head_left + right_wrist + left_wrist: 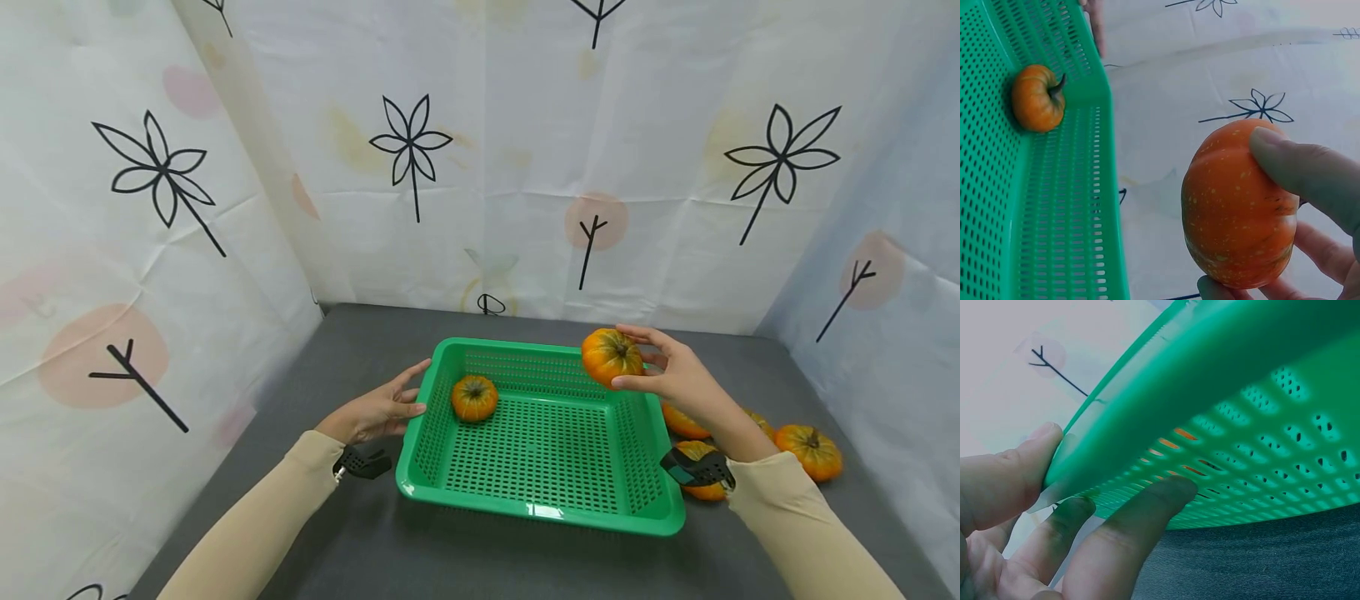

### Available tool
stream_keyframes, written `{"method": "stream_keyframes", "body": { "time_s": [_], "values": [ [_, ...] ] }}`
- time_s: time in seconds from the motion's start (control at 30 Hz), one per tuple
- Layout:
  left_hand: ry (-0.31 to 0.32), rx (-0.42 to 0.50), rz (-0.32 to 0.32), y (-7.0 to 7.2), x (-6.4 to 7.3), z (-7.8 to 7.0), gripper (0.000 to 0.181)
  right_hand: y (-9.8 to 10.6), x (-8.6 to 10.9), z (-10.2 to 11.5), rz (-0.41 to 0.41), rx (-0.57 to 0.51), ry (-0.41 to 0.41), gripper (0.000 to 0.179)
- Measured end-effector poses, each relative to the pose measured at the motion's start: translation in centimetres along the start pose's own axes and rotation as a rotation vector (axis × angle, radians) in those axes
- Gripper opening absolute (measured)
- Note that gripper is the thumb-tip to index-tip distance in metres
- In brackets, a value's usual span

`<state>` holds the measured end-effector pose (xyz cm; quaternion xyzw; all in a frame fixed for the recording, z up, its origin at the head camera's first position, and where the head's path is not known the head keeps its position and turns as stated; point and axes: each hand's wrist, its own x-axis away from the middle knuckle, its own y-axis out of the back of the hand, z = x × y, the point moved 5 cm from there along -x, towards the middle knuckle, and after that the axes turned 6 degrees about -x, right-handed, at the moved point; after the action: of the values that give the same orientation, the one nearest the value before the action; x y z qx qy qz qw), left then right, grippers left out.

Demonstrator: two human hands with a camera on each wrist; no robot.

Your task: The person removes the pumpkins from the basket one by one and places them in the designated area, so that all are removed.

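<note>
My right hand point(678, 377) grips a small orange pumpkin point(611, 357) above the basket's far right corner. In the right wrist view, the thumb lies on one side of this pumpkin point(1238, 206) and fingers support it from beneath. My left hand point(382, 406) holds the left rim of a green perforated plastic basket point(540, 510). The left wrist view has the thumb at the rim's edge and other fingers against the outer wall point(1235, 450). Another small pumpkin point(475, 398) sits inside the basket near its left wall.
Several more pumpkins lie right of the basket, one point(808, 452) farthest right and others partly hidden behind the right forearm and basket wall. The dark grey table point(360, 333) is bounded by white patterned cloth point(487, 167) at the back and sides.
</note>
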<state>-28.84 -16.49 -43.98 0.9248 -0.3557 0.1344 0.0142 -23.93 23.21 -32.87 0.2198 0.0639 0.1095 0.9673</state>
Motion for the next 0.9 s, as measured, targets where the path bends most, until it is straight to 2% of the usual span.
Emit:
{"method": "stream_keyframes", "body": {
  "time_s": [0.37, 0.9],
  "values": [
    [0.001, 0.002, -0.001, 0.1, -0.1, 0.1, 0.092, 1.5, 1.9, -0.5, -0.044, 0.06, -0.007, 0.082],
    [0.002, 0.011, -0.004, -0.1, 0.1, -0.1, 0.093, 4.2, 5.1, -2.8, -0.123, 0.1, -0.124, 0.084]
  ]
}}
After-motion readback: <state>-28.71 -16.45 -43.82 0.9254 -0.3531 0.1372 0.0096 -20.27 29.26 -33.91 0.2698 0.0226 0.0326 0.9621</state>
